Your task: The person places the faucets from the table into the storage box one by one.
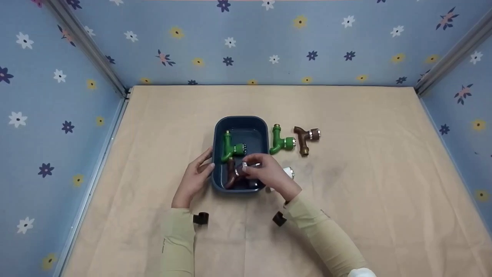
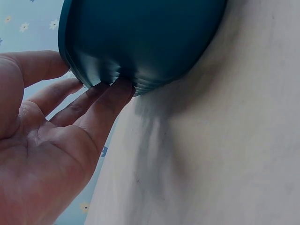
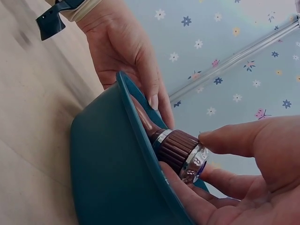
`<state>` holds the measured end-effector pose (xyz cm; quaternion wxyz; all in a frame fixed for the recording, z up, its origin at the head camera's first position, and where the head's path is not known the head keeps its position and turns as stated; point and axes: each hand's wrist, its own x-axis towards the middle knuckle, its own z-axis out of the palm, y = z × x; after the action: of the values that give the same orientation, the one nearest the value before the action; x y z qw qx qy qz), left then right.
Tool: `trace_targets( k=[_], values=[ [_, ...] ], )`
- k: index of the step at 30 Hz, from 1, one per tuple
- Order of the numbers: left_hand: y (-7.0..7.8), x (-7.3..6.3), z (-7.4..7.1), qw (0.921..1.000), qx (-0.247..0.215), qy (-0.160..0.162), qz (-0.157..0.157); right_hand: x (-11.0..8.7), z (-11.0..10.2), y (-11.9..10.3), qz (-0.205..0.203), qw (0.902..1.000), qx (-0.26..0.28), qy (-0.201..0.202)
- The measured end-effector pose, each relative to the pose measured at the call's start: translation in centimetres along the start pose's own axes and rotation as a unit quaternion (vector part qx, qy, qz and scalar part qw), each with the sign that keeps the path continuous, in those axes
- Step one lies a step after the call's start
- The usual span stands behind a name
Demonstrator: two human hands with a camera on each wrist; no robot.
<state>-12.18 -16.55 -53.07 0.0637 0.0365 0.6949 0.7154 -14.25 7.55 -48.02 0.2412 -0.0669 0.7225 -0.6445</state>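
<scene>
A dark blue-green plastic bin [image 1: 240, 120] stands on the table. My left hand [image 1: 194, 179] rests against its left outer side, the fingers touching the wall below the rim in the left wrist view. My right hand [image 1: 271, 173] reaches over the right rim and pinches the ribbed knob of a brown tap [image 3: 176, 149] between thumb and fingers. That brown tap lies tilted inside the bin, partly covered by the fingers. Above it in the bin lies a green tap [image 1: 228, 148]. A dark shape under my right hand cannot be made out.
To the right of the bin lie another green tap [image 1: 277, 140] and another brown tap [image 1: 303, 140]. A white tap [image 1: 288, 172] is partly hidden behind my right hand. Beige cloth [image 1: 365, 173] covers the table, and flowered blue panels [image 1: 269, 42] surround it.
</scene>
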Motion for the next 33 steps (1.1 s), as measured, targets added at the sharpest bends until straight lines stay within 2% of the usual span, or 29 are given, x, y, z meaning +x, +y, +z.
trace_targets(
  k=[5,10,19,26,33],
  values=[
    [0.0,0.0,0.0,1.0000,-0.007,0.001,-0.001,-0.1,0.0,-0.6,0.009,0.9998,-0.012,-0.011],
    [0.0,0.0,-0.1,1.0000,-0.006,0.001,-0.004,0.5,0.1,-0.1,0.016,0.9994,-0.026,-0.016],
    [0.1,0.0,-0.1,0.9997,-0.021,-0.011,0.011,0.9,0.4,-0.1,0.025,0.9984,-0.048,-0.016],
    [0.1,0.1,-0.1,0.9999,-0.008,-0.007,0.007,1.1,0.6,-0.3,0.030,0.9974,-0.063,-0.017],
    [0.0,0.1,-0.1,0.9999,0.008,-0.004,0.005,1.3,0.6,-0.2,0.047,0.9984,-0.028,-0.011]
  ],
)
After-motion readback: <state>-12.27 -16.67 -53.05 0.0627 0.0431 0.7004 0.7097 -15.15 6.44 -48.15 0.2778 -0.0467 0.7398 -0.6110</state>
